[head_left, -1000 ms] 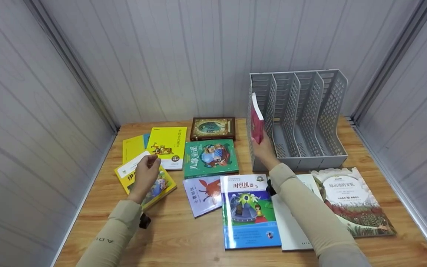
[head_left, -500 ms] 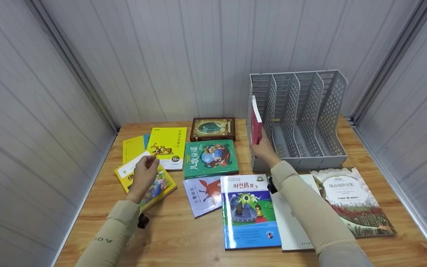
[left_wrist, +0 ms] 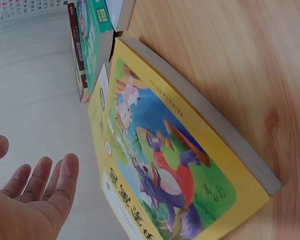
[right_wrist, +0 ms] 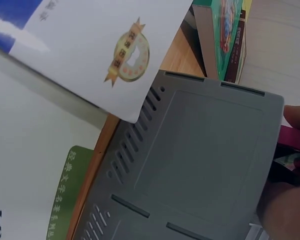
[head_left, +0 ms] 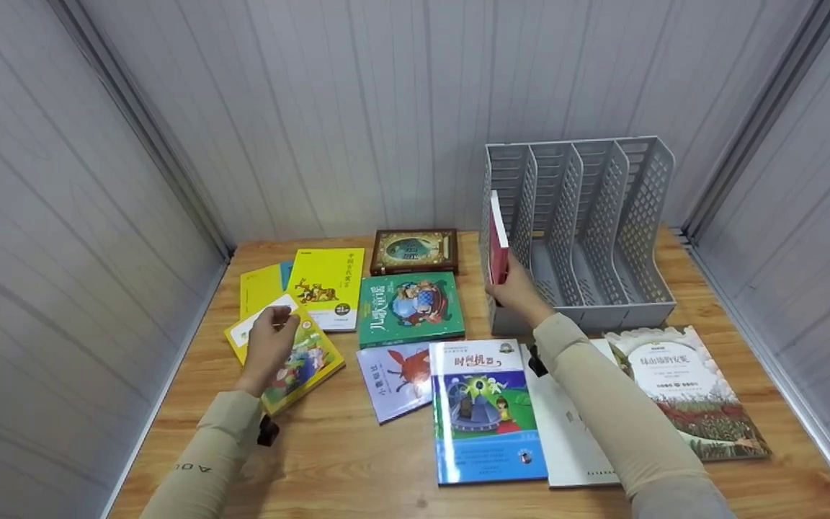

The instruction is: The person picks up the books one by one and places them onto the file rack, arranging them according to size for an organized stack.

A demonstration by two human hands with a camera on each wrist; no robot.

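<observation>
My right hand point(head_left: 518, 292) grips a thin red-covered book point(head_left: 498, 265) by its lower part. The book stands upright in the leftmost compartment of a grey file rack point(head_left: 581, 318). In the right wrist view the thumb and fingers show at the rack's front edge, with part of the pink-red cover point(right_wrist: 294, 138) between them. My left hand point(head_left: 271, 344) hovers over a yellow storybook point(head_left: 314, 360), its fingers loosely bent around nothing. The left wrist view shows that hand point(left_wrist: 37, 200) apart from the yellow storybook point(left_wrist: 165, 150).
Yellow books point(head_left: 328, 281) lie at the back left, near a brown book point(head_left: 415, 251) and a green book point(head_left: 411, 306). A purple book point(head_left: 395, 378), a blue-and-white book point(head_left: 487, 411), a white book point(head_left: 573, 440) and a flowery book point(head_left: 689, 389) lie in front. Pale panels point(head_left: 357, 115) enclose the table.
The red book has sunk slightly lower in the leftmost compartment with my right hand on it. My left hand has drifted a little left. The other books lie where they were.
</observation>
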